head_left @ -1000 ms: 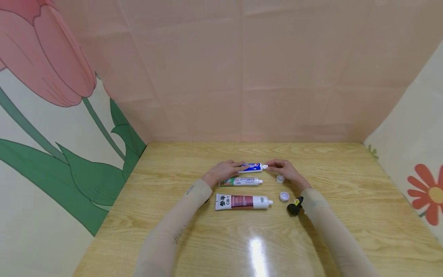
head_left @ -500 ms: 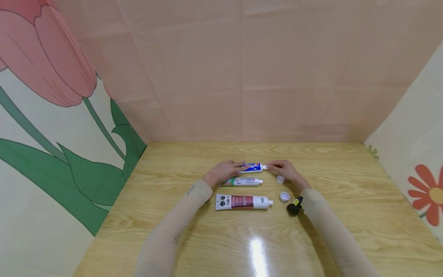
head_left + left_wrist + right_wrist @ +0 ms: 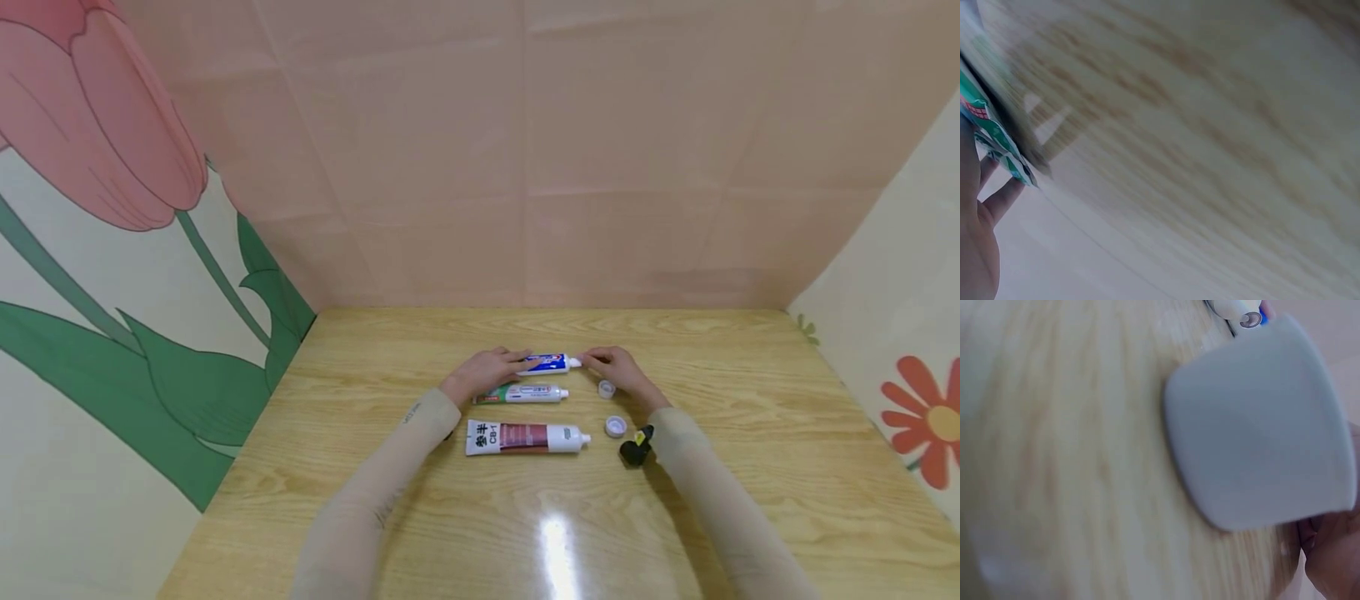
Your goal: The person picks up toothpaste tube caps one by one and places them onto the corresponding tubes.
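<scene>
A blue-and-white toothpaste tube (image 3: 550, 362) lies farthest back of three tubes, its neck pointing right. My left hand (image 3: 483, 371) holds its left part, which the fingers cover. At the other end, my right hand (image 3: 618, 368) pinches the white cap (image 3: 575, 362) with thumb and fingertips. Just nearer lies a green-and-white toothpaste tube (image 3: 536, 393), uncapped, its tail partly under the left wrist. In the left wrist view its crimped green end (image 3: 997, 134) shows beside my fingers. Nearest me is a maroon-and-white toothpaste tube (image 3: 525, 437), likewise uncapped.
One loose white cap (image 3: 607, 389) lies below my right hand, another white cap (image 3: 616, 427) nearer me. A pale flared cap (image 3: 1260, 425) looms large in the right wrist view. The black wrist camera (image 3: 636, 448) hangs by the right sleeve. A pink backdrop (image 3: 525, 208) borders the wooden table's far edge.
My right fingertips have shifted slightly at the blue tube's cap. The left hand, the three tubes and the two loose caps stay where they were.
</scene>
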A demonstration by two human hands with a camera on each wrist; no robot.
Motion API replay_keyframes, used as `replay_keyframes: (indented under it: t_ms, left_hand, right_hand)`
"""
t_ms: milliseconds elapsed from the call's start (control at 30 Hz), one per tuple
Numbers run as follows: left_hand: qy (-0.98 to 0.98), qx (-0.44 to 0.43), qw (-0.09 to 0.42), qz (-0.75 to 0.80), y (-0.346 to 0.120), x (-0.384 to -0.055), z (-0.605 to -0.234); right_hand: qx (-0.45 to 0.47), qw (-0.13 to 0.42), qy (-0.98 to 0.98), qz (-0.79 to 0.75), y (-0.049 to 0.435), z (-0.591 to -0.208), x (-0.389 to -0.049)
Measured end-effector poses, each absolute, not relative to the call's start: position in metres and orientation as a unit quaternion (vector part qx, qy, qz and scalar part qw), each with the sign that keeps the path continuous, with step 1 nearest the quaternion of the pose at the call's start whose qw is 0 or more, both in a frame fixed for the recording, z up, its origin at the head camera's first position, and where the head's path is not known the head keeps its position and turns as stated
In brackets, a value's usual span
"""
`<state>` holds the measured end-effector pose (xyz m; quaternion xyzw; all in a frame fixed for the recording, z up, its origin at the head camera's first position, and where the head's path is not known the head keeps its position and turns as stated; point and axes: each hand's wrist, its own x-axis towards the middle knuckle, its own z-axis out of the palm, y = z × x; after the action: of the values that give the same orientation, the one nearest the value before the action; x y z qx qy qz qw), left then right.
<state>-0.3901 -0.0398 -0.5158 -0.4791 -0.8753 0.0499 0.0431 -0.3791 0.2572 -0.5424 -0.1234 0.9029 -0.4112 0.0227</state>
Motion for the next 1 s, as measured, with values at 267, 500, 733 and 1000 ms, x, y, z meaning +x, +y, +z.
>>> replay_keyframes:
  t_ms: [267, 500, 733, 1000]
  left_hand:
    - [-0.876, -0.478, 0.036, 0.047, -0.0406, -0.3893, -0.5144]
    - [-0.874, -0.483, 0.036, 0.040, -0.0416, -0.3881, -0.5142]
    - [-0.875, -0.480, 0.039, 0.050, -0.0409, -0.3893, -0.5170]
    - [-0.880, -0.471, 0.036, 0.052, -0.0398, -0.3880, -0.5152]
  right_hand:
    - [-0.125, 0.015, 0.904, -0.409, 0.2564, -0.5423, -0.3786]
    - [-0.129, 0.006, 0.902, -0.413, 0.2562, -0.5411, -0.3774]
    - [-0.112, 0.028, 0.886, -0.450, 0.2580, -0.5442, -0.3773]
    - [-0.102, 0.090, 0.821, -0.555, 0.2619, -0.5452, -0.3764]
